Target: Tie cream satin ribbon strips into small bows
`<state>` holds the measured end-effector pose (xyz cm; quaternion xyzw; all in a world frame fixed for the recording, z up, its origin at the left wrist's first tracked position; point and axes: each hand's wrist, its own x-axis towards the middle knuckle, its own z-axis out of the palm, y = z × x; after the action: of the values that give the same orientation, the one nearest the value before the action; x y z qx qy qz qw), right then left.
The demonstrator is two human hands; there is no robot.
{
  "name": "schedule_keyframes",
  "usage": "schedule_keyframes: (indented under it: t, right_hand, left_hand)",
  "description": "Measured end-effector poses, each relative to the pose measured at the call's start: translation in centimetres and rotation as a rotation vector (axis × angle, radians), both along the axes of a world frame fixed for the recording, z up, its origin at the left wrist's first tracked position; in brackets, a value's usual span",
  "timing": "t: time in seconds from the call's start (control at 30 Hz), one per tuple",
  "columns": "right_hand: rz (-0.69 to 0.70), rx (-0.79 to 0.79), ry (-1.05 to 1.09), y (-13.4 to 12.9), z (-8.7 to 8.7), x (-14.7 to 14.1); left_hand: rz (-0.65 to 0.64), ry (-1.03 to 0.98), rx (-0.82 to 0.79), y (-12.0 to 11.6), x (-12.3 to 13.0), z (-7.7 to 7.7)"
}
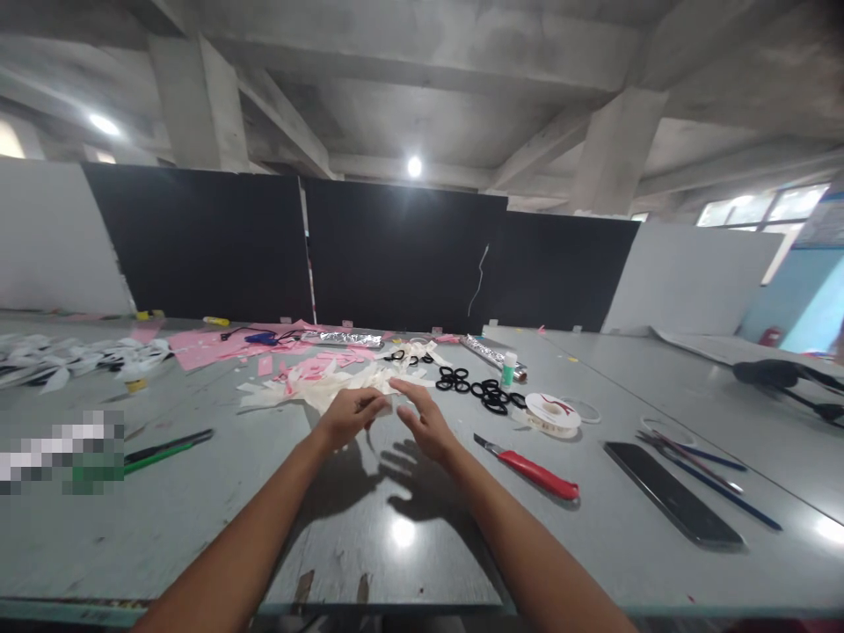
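Near the middle of the grey table [264, 492], my left hand [352, 415] is closed, its fingertips pinched on something small that I cannot make out. Just right of it, my right hand [425, 422] is open, its thumb and fingers apart. Behind both hands lies a heap of cream fabric strips [330, 387], with pink scraps [323, 362] beyond. Black elastic rings [488, 391] form a loose pile to the right, beside a green-and-white glue stick [508, 369] and a ribbon spool [552, 413]. A red-handled cutter [534, 472] lies right of my right forearm.
A black phone [673, 492] and blue-handled scissors [718, 479] lie at the right. A green cutter [164, 450] is at the left, with white strips [98, 356] behind. Foil-wrapped bars [343, 339] lie toward the black partition [402, 255].
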<state>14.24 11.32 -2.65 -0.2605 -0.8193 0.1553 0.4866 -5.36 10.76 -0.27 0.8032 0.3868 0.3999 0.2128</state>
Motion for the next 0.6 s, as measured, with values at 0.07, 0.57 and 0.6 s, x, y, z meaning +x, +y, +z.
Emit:
schedule_keyframes:
  t: [0.07, 0.57, 0.6]
  right_hand:
    - [0.027, -0.109, -0.023, 0.1, -0.3, -0.3]
    - [0.335, -0.719, 0.715, 0.8, -0.3, 0.2]
    - [0.339, -0.730, 0.747, 0.8, -0.2, 0.3]
  left_hand:
    - [-0.045, -0.082, -0.079, 0.0, 0.6, -0.6]
    - [0.080, -0.157, -0.113, 2.1, -0.9, -1.8]
    - [0.087, -0.116, -0.083, 2.2, -1.0, -1.8]
